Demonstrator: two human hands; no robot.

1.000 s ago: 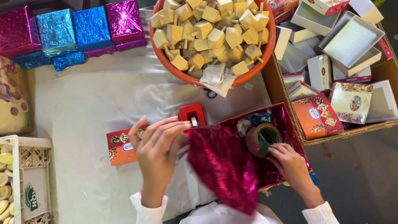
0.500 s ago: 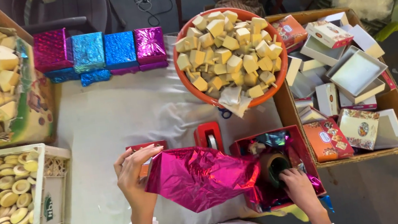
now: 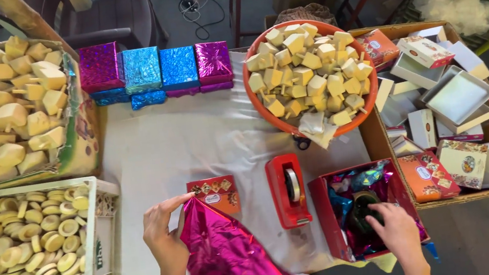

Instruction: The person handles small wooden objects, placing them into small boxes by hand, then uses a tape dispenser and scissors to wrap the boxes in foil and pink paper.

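My left hand [image 3: 163, 232] pinches the top edge of a shiny magenta foil sheet [image 3: 229, 259] that drapes toward me over the white table cover [image 3: 177, 146]. Just beyond it lies a small red patterned box [image 3: 215, 192]. My right hand [image 3: 396, 231] reaches into a red box [image 3: 329, 220] full of crumpled coloured foil and rests on a dark round object [image 3: 364, 208] inside it. A red tape dispenser [image 3: 287, 190] stands between my hands.
An orange bowl [image 3: 261, 110] of pale wooden blocks sits at the back. Wrapped foil boxes [image 3: 149, 68] line the far edge. A crate of round wooden pieces [image 3: 103, 235] and a box of blocks [image 3: 5, 111] are left; a carton of gift boxes [image 3: 458, 105] is right.
The foil sheet, held up and spread between both hands, has come down to hang from my left hand alone. My right hand stays in the red box.
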